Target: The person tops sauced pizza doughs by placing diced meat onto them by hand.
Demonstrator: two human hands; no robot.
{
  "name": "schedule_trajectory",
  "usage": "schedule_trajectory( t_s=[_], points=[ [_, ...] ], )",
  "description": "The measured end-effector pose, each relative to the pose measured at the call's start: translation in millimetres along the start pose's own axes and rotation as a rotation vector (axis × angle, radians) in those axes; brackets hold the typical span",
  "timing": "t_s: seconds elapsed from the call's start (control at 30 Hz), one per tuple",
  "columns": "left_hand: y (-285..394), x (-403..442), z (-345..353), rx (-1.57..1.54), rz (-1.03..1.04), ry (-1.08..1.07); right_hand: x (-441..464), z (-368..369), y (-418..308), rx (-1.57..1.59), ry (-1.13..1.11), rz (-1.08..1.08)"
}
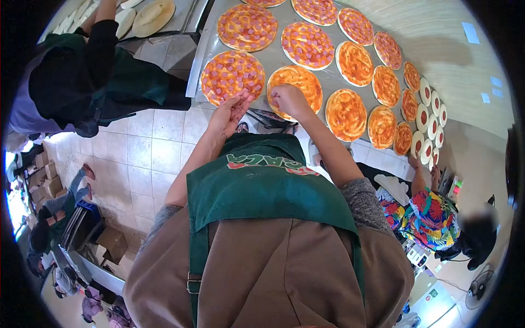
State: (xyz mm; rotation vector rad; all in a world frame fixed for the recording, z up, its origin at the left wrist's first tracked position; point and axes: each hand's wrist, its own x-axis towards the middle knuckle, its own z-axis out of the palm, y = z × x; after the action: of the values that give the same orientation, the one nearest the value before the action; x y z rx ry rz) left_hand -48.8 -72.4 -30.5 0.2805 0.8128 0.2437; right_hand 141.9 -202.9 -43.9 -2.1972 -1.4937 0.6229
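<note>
Round pizza bases lie in rows on a grey metal table [199, 85]. My left hand [232, 113] is palm up at the lower right edge of a pizza with pink ham cubes [232, 76]; its fingers are curled, and some small pink bits seem to lie in it. Over a pizza with sauce and cheese [298, 82], my right hand [290, 101] hangs with its fingers bent together; what they hold, if anything, is hidden. More ham-topped pizzas [307, 46] lie beyond, and sauced ones [346, 115] are to the right.
Small bases with red centres [426, 92] fill the table's far right, where a person in a floral shirt [432, 218] reaches in. Another person in dark clothes [71, 82] stands at the left, by a tray of plain dough [154, 16]. Cardboard boxes [112, 245] are at lower left.
</note>
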Motion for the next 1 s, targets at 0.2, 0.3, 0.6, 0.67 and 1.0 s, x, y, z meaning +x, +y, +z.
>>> schedule_trajectory(
  t_s=[0.2,0.3,0.6,0.67,1.0],
  points=[
    [0,-1,2,-0.033,-0.002,0.021,8,0,1,0.235,-0.049,0.202],
    [-3,-1,4,-0.023,-0.009,0.001,14,4,5,0.150,-0.066,0.138],
    [-11,2,-1,0.007,-0.032,-0.058,17,8,9,-0.188,0.127,-0.079],
    [-12,1,3,0.052,-0.036,-0.043,16,8,9,-0.213,0.126,-0.042],
    [-26,4,16,0.201,-0.008,-0.062,-9,-11,-53,0.130,0.268,-0.158]
  ],
)
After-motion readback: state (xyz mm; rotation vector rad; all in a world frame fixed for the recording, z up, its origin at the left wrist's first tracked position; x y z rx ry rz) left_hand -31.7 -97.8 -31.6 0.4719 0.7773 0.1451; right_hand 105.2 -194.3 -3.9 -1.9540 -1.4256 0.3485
